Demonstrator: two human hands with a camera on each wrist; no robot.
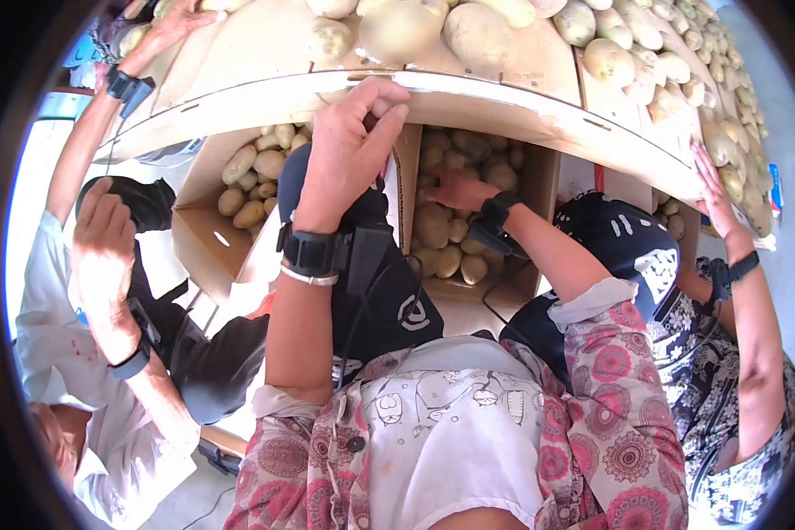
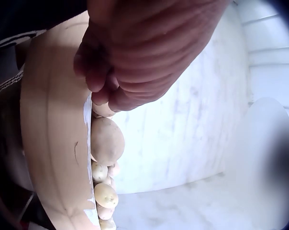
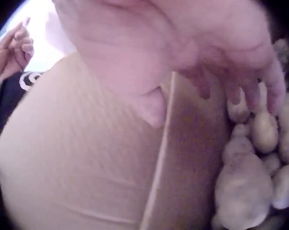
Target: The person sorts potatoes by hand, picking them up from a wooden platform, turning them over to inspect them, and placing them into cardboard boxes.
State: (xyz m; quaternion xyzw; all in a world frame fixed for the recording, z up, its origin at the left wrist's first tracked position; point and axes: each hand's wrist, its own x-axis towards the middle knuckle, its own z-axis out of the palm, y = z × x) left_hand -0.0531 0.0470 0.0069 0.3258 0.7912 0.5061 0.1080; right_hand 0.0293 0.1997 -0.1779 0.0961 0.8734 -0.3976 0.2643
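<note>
My left hand [image 1: 349, 150] hovers by the front edge of the wooden table [image 1: 503, 113], its fingers loosely curled with nothing held. In the left wrist view the fingertips overlap the edge board [image 2: 53, 124], and a row of potatoes [image 2: 107, 141] shows behind it. Below the table, my right hand [image 1: 462, 190] reaches into a cardboard box [image 1: 539, 221] of potatoes [image 1: 433, 225]. The right wrist view shows the fingers extended and hanging apart over the potatoes [image 3: 244, 191], with the thumb beside the box wall [image 3: 87, 153]; no potato is in the grip.
More potatoes [image 1: 477, 35] lie on the tabletop, with a large pile [image 1: 724, 79] at the right. Another cardboard box [image 1: 208, 234] of potatoes stands at the left. People sit on both sides; one's hand [image 1: 106, 234] is raised, another's hand [image 1: 720, 194] is at the table edge.
</note>
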